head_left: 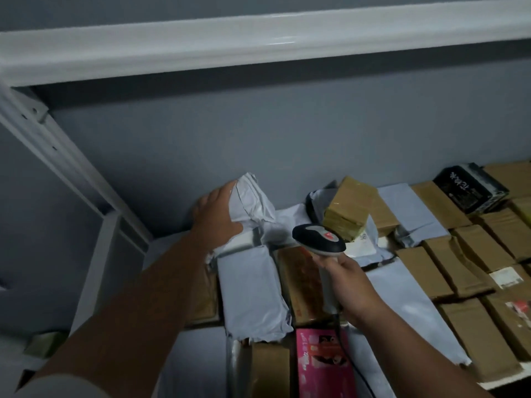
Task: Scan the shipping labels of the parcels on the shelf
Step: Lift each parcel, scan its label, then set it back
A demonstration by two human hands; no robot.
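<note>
The white poly-bag parcel (pixel 253 199) stands tilted at the back of the shelf (pixel 169 242), about 11 o'clock from the scene's middle, leaning toward the grey wall (pixel 258 145). The left hand (pixel 218 212) lies against its left face, palm on the plastic, fingers (pixel 227 186) reaching over the top edge and thumb spread toward 3 o'clock; the forearm runs down to 7 o'clock. No label shows on the side facing the camera.

At 4 o'clock from that parcel, the right hand (pixel 347 282) wraps its fingers around the grey handle of a barcode scanner (pixel 319 239), whose dark head with a red mark points toward 10 o'clock, at the held parcel. A black cord (pixel 356 369) drops from the handle toward 6 o'clock.

Just below the left hand lies a flat white mailer (pixel 250 294), with a pink printed box (pixel 321 363) at 5 o'clock from it. A tape-wrapped brown parcel (pixel 347 208) sits at 1 o'clock from the scanner. Rows of brown cardboard parcels (pixel 425 271) fill the shelf toward 3 o'clock, and a black box (pixel 471 188) with white writing sits at 2 o'clock. A white shelf beam (pixel 258 41) crosses overhead at 12 o'clock.
</note>
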